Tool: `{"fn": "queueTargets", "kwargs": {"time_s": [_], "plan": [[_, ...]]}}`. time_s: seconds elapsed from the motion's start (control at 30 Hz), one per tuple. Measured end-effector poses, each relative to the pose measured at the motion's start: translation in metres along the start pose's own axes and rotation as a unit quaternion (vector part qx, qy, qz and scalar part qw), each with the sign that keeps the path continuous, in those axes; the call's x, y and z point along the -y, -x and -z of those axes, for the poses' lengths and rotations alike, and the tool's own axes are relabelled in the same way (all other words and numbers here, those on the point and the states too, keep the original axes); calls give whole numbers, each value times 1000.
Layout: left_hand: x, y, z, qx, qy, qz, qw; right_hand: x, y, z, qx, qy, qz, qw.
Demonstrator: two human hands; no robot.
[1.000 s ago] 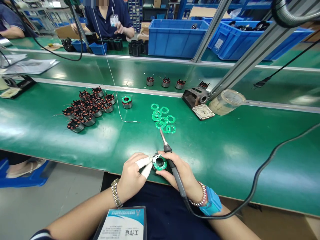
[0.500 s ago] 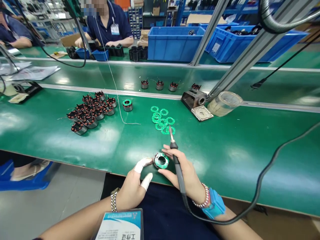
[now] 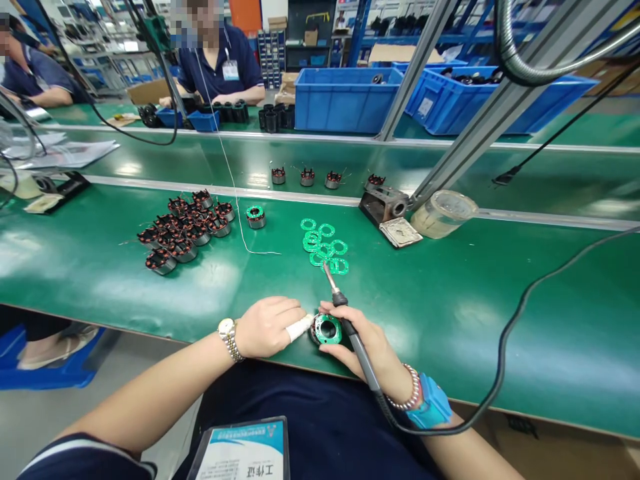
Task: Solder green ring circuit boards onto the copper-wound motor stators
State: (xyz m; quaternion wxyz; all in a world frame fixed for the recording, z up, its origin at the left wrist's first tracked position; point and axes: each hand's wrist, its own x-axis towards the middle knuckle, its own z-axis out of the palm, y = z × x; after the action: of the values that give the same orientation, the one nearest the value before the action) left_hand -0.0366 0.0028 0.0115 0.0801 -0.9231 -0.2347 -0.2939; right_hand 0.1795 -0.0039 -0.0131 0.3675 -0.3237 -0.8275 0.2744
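Note:
A motor stator (image 3: 320, 339) topped by a green ring-shaped circuit board (image 3: 336, 331) is gripped at the table's front edge between the thumb and fingers of my right hand (image 3: 367, 340). That same hand also carries a soldering iron (image 3: 361, 357), its tip pointing away from me over loose green ring boards (image 3: 339, 247). My left hand (image 3: 273, 327) is closed, with white finger covers on; its fingertips pinch at the stator's left side. What is between them is too small to make out. Farther off, a thin solder wire (image 3: 242, 230) hangs down and bends along the table.
Several wound stators (image 3: 183, 230) are grouped at left, near one stator with a green board (image 3: 256, 217). An iron stand (image 3: 384, 203), a sponge (image 3: 401, 233) and a plastic tub (image 3: 443, 213) stand back right. The iron's black cable (image 3: 505, 340) loops at right. A co-worker (image 3: 220, 63) sits opposite.
My left hand has turned palm-down and its spread thumb and finger have closed at the stator's left side. The iron's tip has swung slightly left. The stator has tilted a little.

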Motion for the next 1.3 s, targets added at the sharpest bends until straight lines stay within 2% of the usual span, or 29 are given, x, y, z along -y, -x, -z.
{"fn": "queueTargets", "kwargs": {"time_s": [0.1, 0.2, 0.3, 0.37, 0.57, 0.67, 0.73, 0.77, 0.83, 0.93, 1.0, 1.13, 1.23, 1.3], "plan": [[-4, 2, -7, -15, 19, 27, 999, 1, 1, -1, -4, 1, 1, 1000], [-19, 6, -18, -27, 50, 160, 986, 3, 2, -4, -19, 10, -8, 1000], [-39, 9, -26, -49, 108, 317, 941, 6, 4, -8, -35, 14, -17, 999], [-51, 12, -28, -55, 173, 376, 909, 7, 5, -9, -40, 10, -19, 999], [-69, 16, -22, -17, 290, 405, 867, 5, 0, -5, -4, -19, -16, 1000], [-68, 16, -19, -28, 292, 460, 838, 7, -2, 1, 1, -9, -12, 1000], [-65, 16, -16, -19, 277, 474, 836, 11, -1, 4, -9, 12, -23, 1000], [-62, 16, -15, -7, 273, 462, 844, 12, 1, 5, -15, 22, -25, 999], [-51, 15, -14, 11, 254, 406, 878, 13, 3, 5, -22, 33, -27, 999], [-27, 11, -13, 23, 161, 275, 948, 10, 3, 3, -20, 26, -26, 999], [-9, 6, -11, 33, 99, 180, 978, 7, 3, 3, -8, 12, -19, 1000], [13, -3, -1, 65, 65, 41, 995, 2, 0, 6, 1, -7, -8, 1000], [16, -4, 4, 97, 57, 1, 994, 2, -1, 6, 1, -10, -6, 1000], [15, -1, 2, 92, 41, -5, 995, 2, 0, 6, 1, -10, -2, 1000]]}}
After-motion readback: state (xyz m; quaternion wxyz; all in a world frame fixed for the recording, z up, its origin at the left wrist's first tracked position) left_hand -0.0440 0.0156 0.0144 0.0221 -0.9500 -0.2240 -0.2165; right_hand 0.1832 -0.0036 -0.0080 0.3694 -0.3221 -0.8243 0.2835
